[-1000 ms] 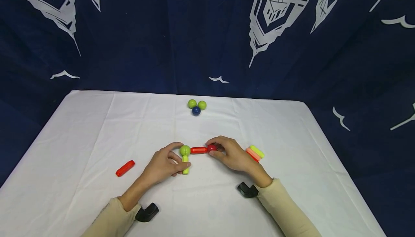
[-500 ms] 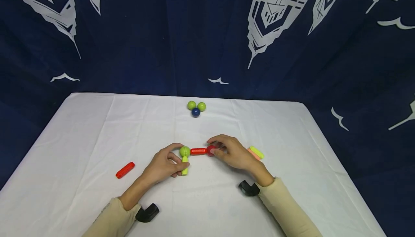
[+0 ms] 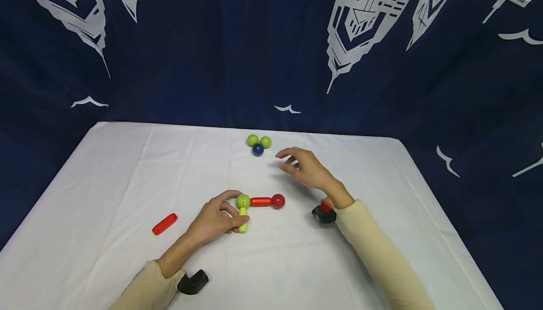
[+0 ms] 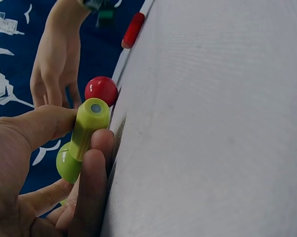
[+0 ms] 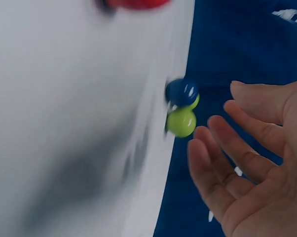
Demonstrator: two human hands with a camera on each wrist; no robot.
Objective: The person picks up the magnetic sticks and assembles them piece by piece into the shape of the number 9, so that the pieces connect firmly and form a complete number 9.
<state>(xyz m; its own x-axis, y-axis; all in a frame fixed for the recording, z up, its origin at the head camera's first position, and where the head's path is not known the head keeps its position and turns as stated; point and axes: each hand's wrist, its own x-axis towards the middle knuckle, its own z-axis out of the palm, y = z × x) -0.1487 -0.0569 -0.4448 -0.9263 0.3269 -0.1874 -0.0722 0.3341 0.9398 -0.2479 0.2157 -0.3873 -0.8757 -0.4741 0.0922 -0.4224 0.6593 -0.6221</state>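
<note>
My left hand [image 3: 214, 220] grips a yellow-green toy rod [image 4: 86, 131] between thumb and fingers; a grey disc shows at the rod's end. Its far end meets a green ball [image 3: 243, 200], which a fingertip touches. From that ball a red rod [image 3: 260, 201] runs right to a red ball [image 3: 278, 201], all joined in an L. My right hand [image 3: 307, 168] hovers over the table with loosely bent fingers and nothing in them. Just left of and beyond it, two green balls [image 5: 181, 122] and a blue ball [image 5: 182, 92] sit in a cluster.
A single red rod [image 3: 164, 224] lies left of my left hand. Partly hidden under my right wrist are more rods [image 3: 326, 204], beside the black wrist camera [image 3: 324, 215]. Behind the white-covered table [image 3: 127, 168] hangs a dark blue printed curtain [image 3: 178, 65].
My right hand has let go of the red ball and moved away toward the back of the table, near the ball cluster. The left hand keeps its hold on the yellow-green rod.
</note>
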